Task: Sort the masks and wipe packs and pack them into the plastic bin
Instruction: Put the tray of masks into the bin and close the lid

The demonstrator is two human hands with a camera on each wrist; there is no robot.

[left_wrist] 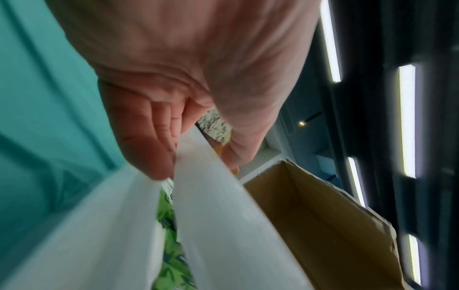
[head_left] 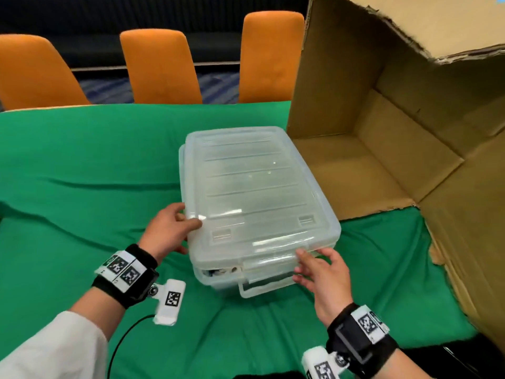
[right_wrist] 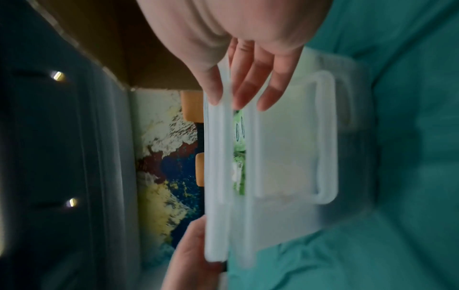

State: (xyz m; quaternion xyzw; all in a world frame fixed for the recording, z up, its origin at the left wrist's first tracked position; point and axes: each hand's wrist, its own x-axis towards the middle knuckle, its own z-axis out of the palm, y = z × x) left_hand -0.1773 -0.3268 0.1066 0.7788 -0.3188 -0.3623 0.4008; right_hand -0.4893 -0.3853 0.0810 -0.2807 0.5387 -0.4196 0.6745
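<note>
Clear plastic bin on green cloth, long axis running away, tilted slightly left. Lid pinched by left hand; right hand fingers straight on its near edge.

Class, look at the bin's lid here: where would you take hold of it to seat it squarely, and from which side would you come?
Probably the lid by its two near corners, coming from the person's side. Its overhanging lip gives fingers an edge, and a gap to the bin still shows there. The left hand already grips one corner; the right hand touches the front edge.
</note>
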